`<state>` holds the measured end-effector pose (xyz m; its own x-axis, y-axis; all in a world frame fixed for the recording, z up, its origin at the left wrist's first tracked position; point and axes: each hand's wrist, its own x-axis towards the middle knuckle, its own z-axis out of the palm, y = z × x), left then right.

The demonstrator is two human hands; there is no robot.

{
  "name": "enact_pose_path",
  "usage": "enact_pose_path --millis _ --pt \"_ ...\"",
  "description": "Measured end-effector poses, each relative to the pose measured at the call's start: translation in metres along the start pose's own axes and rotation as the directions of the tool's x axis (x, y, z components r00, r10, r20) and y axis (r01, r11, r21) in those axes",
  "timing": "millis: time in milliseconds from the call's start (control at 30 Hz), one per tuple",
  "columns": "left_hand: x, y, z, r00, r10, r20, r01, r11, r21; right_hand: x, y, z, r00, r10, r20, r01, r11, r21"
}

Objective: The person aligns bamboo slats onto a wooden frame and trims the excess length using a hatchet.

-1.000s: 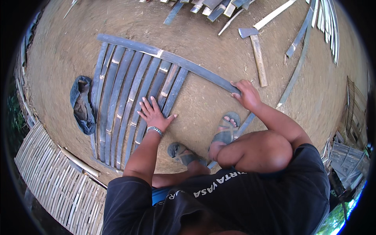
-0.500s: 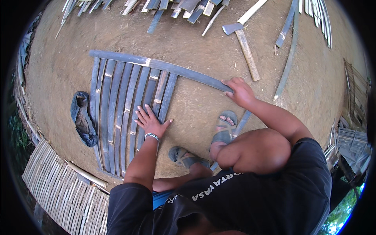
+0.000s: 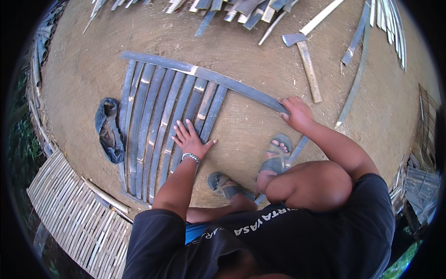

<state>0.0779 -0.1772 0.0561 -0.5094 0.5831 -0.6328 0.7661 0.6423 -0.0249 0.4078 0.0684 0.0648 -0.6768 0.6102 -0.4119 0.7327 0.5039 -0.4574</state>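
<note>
Several dark bamboo slats (image 3: 158,118) lie side by side on the dirt, their far ends meeting a long bamboo crosspiece (image 3: 211,75). My left hand (image 3: 192,142) rests flat on the rightmost slats, fingers spread and thumb pointing right. Beyond my feet, my right hand (image 3: 297,112) grips the crosspiece at its right end, thumb and fingers around the strip. Another strip (image 3: 297,151) passes by my right sandal (image 3: 277,153), partly hidden by my leg. A near crosspiece shows only in part under the slats' lower left ends.
An axe (image 3: 307,67) with a wooden handle lies at the upper right. Split bamboo pieces (image 3: 251,13) are heaped at the far edge, and long strips (image 3: 357,76) lie right of the axe. A crumpled dark cloth (image 3: 110,130) touches the left slats. A bamboo slat panel (image 3: 74,207) stands lower left.
The whole view has shifted, so the scene sits slightly farther right and higher. Both hands keep their places, the left on the slats and the right on the crosspiece.
</note>
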Motion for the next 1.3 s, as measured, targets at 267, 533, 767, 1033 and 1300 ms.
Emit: enact_pose_path --millis 267,533,767,1033,1300 --pt "-0.002 0.002 -0.006 0.998 -0.01 0.057 0.009 1.0 0.015 0.002 -0.002 -0.004 0.998 -0.055 -0.037 0.055 0.998 0.01" --pt "-0.003 -0.003 -0.008 0.997 -0.017 0.073 0.019 0.999 -0.028 0.005 -0.012 -0.008 0.999 -0.035 -0.019 0.035 0.999 0.012" --pt "-0.003 0.0 -0.011 0.998 -0.005 0.055 0.008 0.997 -0.071 0.004 -0.006 -0.004 0.999 -0.034 -0.012 0.035 0.999 0.028" --pt "-0.006 0.002 -0.008 1.0 -0.001 0.0 0.001 0.999 -0.044 0.006 0.001 -0.01 0.998 -0.06 0.015 0.059 0.998 0.03" --pt "0.015 0.01 -0.012 0.967 -0.079 -0.242 0.021 0.972 -0.234 0.002 0.004 -0.008 0.997 -0.026 0.066 0.023 0.998 0.052"
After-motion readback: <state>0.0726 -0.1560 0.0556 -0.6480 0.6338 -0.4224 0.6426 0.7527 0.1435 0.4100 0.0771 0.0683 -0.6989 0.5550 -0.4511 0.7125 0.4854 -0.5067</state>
